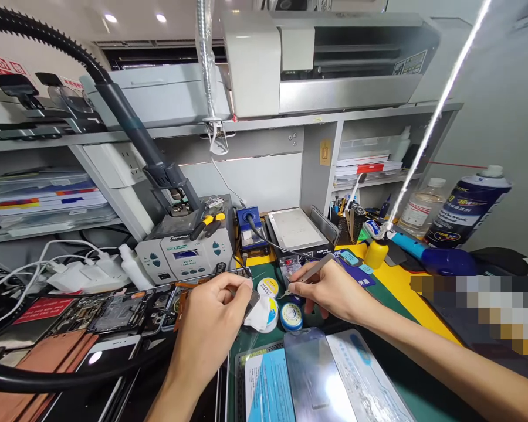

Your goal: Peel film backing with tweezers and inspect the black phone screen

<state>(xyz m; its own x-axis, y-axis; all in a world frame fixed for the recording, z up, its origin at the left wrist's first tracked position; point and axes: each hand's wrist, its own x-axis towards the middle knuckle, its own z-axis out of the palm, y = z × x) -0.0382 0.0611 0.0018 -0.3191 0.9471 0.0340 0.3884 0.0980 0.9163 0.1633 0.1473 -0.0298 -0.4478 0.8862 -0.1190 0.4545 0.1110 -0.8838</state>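
My left hand [215,316] is closed in a pinch, thumb against forefinger. A dark edge shows beside the thumb, but what it holds is mostly hidden. Just right of it lies a crumpled white tissue [257,316], over a small round tin. My right hand [323,290] grips grey tweezers [313,269] like a pen, their tips pointing down and left. Between the hands stand a yellow-and-white round tin [268,287] and a blue-rimmed tin [291,316]. Closer to me, a dark glossy phone-shaped panel [313,369] rests on printed packaging [266,381].
Phones [110,357] and bared phone parts [118,310] crowd the left side. Behind stand a soldering station [187,255] and a grey-topped box [297,228]. A yellow bottle [376,255], a spray can [469,205] and a clear bottle [422,208] are at right. A black hose [70,375] crosses the left foreground.
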